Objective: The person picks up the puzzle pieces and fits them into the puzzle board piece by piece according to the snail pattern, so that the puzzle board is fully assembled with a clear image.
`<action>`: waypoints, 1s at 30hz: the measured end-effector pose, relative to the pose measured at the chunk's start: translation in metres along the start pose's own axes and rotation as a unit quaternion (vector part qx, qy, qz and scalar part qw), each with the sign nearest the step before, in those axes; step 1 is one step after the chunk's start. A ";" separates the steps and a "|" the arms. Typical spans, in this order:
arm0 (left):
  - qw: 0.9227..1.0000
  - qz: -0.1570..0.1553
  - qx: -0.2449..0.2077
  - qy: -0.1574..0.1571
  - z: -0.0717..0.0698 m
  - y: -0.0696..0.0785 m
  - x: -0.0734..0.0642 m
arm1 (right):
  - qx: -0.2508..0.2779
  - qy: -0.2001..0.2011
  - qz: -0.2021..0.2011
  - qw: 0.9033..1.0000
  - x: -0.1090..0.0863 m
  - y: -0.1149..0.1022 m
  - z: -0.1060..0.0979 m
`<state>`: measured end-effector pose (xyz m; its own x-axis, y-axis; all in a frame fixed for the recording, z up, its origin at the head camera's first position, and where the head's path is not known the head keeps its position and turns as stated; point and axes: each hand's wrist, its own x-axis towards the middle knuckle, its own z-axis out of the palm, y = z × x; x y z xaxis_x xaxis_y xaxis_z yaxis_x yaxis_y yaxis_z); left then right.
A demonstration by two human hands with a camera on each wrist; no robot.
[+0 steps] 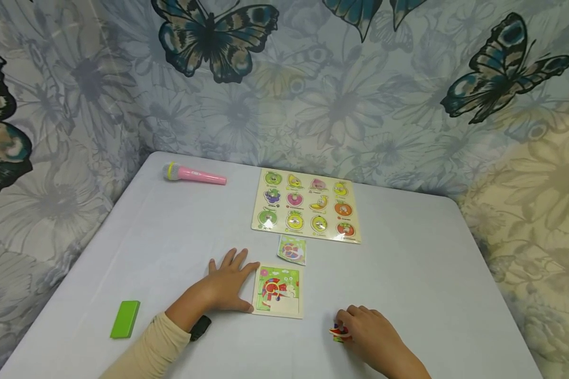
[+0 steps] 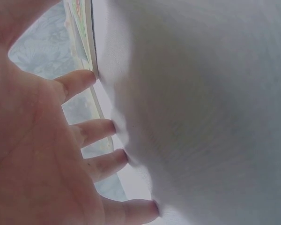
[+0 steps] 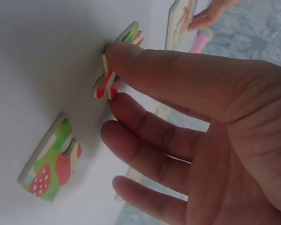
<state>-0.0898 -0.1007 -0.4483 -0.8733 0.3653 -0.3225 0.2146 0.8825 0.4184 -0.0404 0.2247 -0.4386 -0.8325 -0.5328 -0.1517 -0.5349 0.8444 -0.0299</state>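
Note:
My left hand (image 1: 227,285) is spread beside a small wooden jigsaw board (image 1: 301,297), thumb and index fingertip at its left corners. The board's picture shows red, green and white pieces, with a pale gap at lower right. To the right, my right hand (image 1: 371,332) pinches a red and green puzzle piece (image 3: 103,86) low over the table, the thumb covering part of it. Another puzzle piece (image 3: 49,168), green with a white-dotted red shape, lies near the fingertips in the right wrist view; the hand hides it in the head view.
Above the jigsaw board lies a small picture card (image 1: 292,249). Behind it is a larger fruit puzzle board (image 1: 258,210). A pink toy microphone (image 1: 201,176) sits at the back left, a green block (image 1: 125,319) at the front left. Patterned fabric (image 1: 303,126) rises behind the table.

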 end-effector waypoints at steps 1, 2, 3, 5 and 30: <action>1.000 0.001 0.000 0.001 0.000 0.000 0.000 | 0.001 -0.004 0.001 1.000 0.000 0.000 0.000; 1.000 0.001 0.001 0.001 0.001 0.000 0.000 | 0.003 -0.008 0.003 1.000 0.001 0.000 0.000; 1.000 0.001 0.002 0.002 0.001 -0.001 0.000 | 0.004 -0.012 0.007 1.000 0.001 0.000 0.000; 1.000 0.001 0.003 0.002 0.001 -0.001 0.000 | 0.007 -0.023 0.018 1.000 0.002 -0.002 0.000; 1.000 -0.003 0.006 0.003 0.004 -0.004 0.005 | -0.014 0.053 -0.108 0.993 0.053 -0.043 -0.017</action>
<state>-0.0929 -0.1010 -0.4549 -0.8768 0.3584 -0.3206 0.2149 0.8884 0.4056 -0.0644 0.1593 -0.4284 -0.7076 -0.7056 -0.0394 -0.7053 0.7085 -0.0224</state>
